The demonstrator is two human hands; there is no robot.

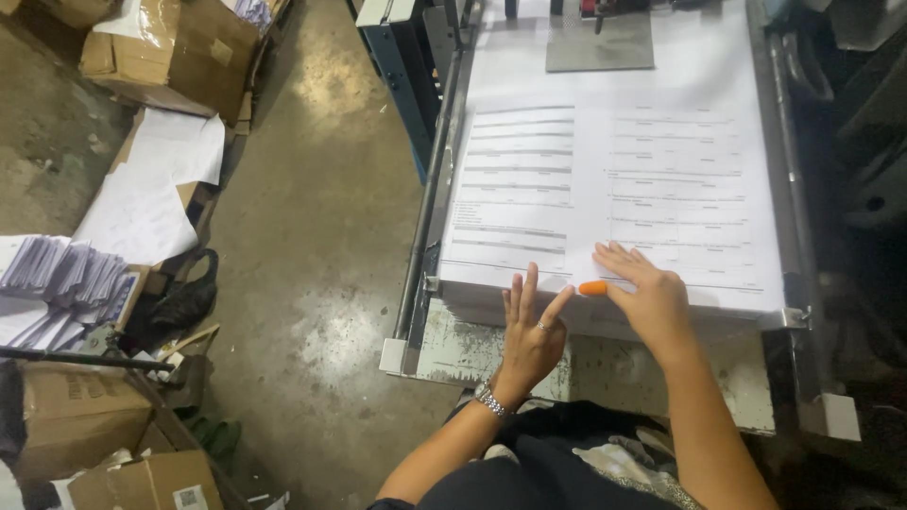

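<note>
- The fingers [529, 293] of the left hand [532, 335] are spread open against the paper stack's [605, 179] edge, likely squaring it.
- The right hand [647, 293] lies flat on top, its orange-capped thumb [593, 287] gripping nothing.

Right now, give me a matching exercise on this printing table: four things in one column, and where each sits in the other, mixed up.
1. left hand
2. right hand
3. orange fingertip cover
4. cardboard box

a. on the floor, far left
b. flat on the printed sheets
c. on the right hand's thumb
d. at the paper stack's near edge, wearing a ring

Pairs: 1-d, 2-b, 3-c, 4-a
</note>
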